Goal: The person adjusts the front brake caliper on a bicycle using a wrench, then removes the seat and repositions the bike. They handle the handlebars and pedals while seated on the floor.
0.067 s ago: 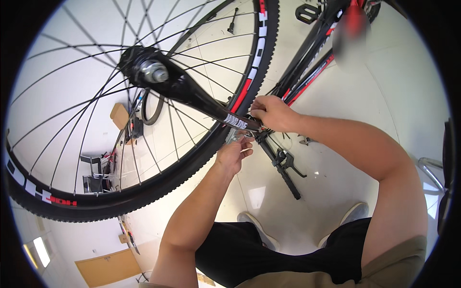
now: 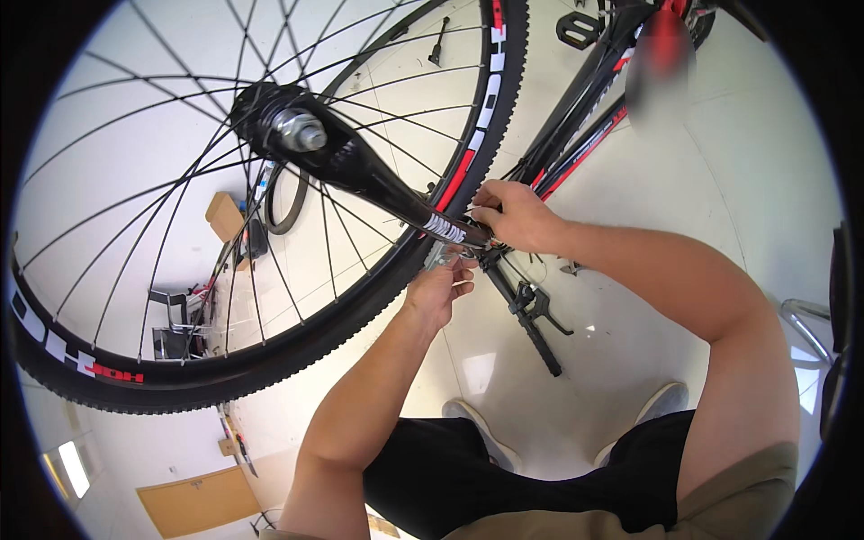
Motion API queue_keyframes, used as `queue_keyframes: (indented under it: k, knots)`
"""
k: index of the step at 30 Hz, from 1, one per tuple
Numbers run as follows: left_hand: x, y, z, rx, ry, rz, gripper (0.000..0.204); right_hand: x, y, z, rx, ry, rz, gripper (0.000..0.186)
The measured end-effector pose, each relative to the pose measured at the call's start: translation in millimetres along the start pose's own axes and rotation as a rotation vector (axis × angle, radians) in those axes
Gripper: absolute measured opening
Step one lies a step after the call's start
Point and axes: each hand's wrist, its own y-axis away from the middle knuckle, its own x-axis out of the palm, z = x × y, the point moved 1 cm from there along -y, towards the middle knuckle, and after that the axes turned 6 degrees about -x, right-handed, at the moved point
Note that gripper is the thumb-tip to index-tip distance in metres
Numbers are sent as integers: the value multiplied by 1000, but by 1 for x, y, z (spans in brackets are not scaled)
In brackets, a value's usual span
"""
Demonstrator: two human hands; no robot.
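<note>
the fork leg looks like glossy black painted metal, smooth, with a shiny bare steel axle nut at its end. the tyre is matt black rubber with a rough knobbly tread; the rim beside it is smooth and glossy, the spokes thin bright wire. the frame tubes shine in black and red paint. the floor is pale, polished tile with reflections. a brown cardboard box looks dull. the shorts are matt black cloth.
</note>
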Motion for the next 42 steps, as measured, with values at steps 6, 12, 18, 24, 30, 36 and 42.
queue_keyframes:
  k: [6,12,18,24,30,36,42]
  knots:
    - [-36,-20,12,177,-97,171,18,-19,38,38,-155,212,-138,29]
    - [-67,-43,0,543,-2,147,22,-5,74,71,-46,419,58,74]
    - [-59,-60,-14,795,244,427,32,18,51,85,32,409,58,73]
    - [-59,-36,-55,803,-154,-57,24,21,41,85,-18,395,73,54]
    - [-59,-21,-55,811,-208,167,26,24,36,71,-19,298,48,46]
    - [-71,6,-88,306,15,492,51,23,33,59,-109,327,34,34]
    - [-73,22,-105,175,-352,497,63,25,35,58,-32,208,50,32]
